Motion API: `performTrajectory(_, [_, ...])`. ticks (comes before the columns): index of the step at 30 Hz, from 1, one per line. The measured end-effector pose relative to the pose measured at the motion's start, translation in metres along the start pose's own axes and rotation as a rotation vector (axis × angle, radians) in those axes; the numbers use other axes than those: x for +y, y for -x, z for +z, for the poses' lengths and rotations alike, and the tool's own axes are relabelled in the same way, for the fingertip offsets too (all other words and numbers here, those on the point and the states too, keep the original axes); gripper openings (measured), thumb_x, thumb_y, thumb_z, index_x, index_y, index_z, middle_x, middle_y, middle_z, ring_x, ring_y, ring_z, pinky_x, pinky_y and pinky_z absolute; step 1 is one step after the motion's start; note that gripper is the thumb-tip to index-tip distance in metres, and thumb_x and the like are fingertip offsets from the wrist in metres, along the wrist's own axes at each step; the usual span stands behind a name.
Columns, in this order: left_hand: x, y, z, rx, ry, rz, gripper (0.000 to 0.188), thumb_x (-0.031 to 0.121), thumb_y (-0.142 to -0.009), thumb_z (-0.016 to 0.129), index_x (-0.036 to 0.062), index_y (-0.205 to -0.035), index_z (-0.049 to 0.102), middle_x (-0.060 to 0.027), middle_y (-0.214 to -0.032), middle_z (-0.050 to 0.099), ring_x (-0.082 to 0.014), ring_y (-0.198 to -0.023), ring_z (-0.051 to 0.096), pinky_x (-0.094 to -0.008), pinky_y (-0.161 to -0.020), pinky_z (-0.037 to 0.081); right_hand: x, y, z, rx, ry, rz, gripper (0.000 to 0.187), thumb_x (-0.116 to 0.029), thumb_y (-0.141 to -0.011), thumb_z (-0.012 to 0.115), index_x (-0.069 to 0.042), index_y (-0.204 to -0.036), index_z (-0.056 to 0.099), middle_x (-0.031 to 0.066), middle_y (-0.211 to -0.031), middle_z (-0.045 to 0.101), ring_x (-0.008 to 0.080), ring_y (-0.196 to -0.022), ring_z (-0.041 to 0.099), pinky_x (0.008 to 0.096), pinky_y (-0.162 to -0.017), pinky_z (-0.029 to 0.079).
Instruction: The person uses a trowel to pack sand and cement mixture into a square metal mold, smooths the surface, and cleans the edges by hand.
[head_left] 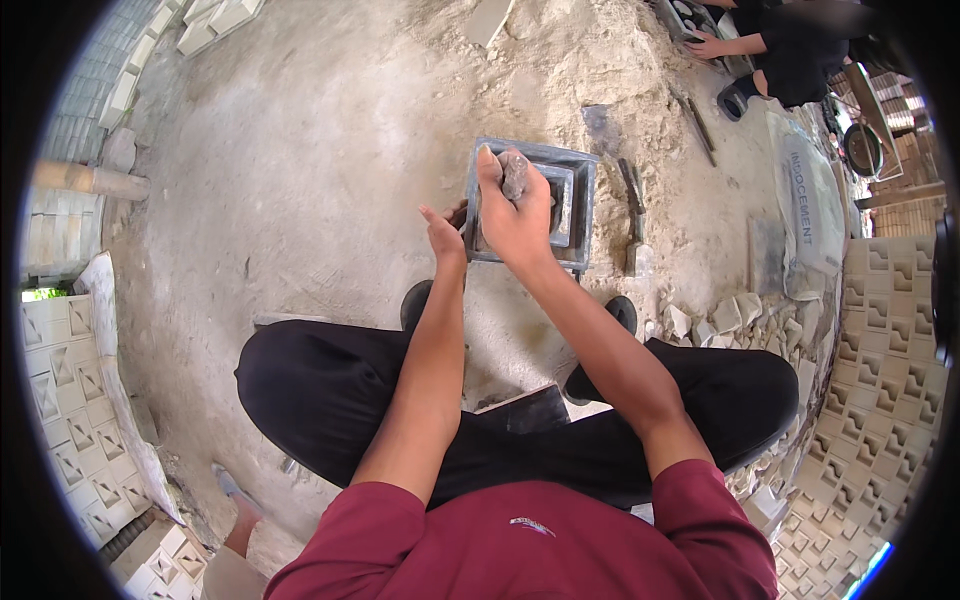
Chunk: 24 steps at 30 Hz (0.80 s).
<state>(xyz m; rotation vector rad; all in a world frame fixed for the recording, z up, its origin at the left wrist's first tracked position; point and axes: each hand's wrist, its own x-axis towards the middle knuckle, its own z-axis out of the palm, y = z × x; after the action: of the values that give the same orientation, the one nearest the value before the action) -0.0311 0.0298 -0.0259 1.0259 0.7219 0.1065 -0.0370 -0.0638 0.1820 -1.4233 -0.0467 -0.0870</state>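
On the ground before me is a grey rectangular mould (584, 222), with a smaller stepped frame (569, 205) inside it. My right hand (518, 222) is over the mould, its fingers wrapped round a grey, rough-looking lump (514, 175); whether this is a stone or the end of a tool I cannot tell. Beside the mould's left wall is my left hand (446, 238), thumb stretched out and away from the fingers. Those fingers are dark with dirt and lie at or against the wall, partly in shadow. Part of the mould's inside is hidden by my right hand.
Loose pale sand (560, 70) lies beyond the mould, and a dark narrow tool (632, 190) to its right. Broken stones (735, 312), a white sack (808, 200) and stacked pale blocks (880, 370) are farther right. A co-worker (790, 60) crouches far right; another person's foot (232, 484) shows lower left.
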Motion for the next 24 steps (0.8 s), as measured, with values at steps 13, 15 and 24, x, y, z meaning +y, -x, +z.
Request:
performTrajectory(13, [-0.001, -0.003, -0.001, 0.009, -0.171, 0.077, 0.087, 0.058, -0.098, 0.011, -0.0106, -0.108, 0.063, -0.0165, -0.111, 0.065, -0.0262, -0.110, 0.058, -0.0346, -0.102, 0.037, 0.015, -0.011, -0.015, 0.027, 0.105, -0.151, 0.029, -0.014, -0.094, 0.056, -0.003, -0.069, 0.045, -0.0031, -0.059, 0.041, 0.0041, -0.059, 0.035, 0.0258, -0.049, 0.032])
performTrajectory(15, [-0.001, -0.005, -0.003, -0.048, -0.224, 0.099, 0.086, 0.058, -0.098, 0.012, -0.0112, -0.109, 0.062, -0.0165, -0.112, 0.065, -0.0263, -0.111, 0.058, -0.0351, -0.101, 0.037, 0.006, -0.016, -0.016, 0.071, 0.090, -0.078, 0.027, -0.013, -0.094, 0.056, -0.003, -0.071, 0.046, -0.0022, -0.059, 0.041, 0.0046, -0.059, 0.035, 0.0261, -0.049, 0.032])
performTrajectory(24, [-0.008, -0.017, -0.009, -0.112, -0.456, 0.214, 0.088, 0.061, -0.096, 0.011, -0.0080, -0.113, 0.062, -0.0233, -0.111, 0.064, -0.0347, -0.112, 0.056, -0.0385, -0.101, 0.036, 0.005, -0.031, 0.000, 0.084, 0.105, -0.079, 0.031, -0.016, -0.093, 0.057, -0.002, -0.069, 0.045, -0.0008, -0.054, 0.040, 0.0058, -0.056, 0.035, 0.0278, -0.047, 0.033])
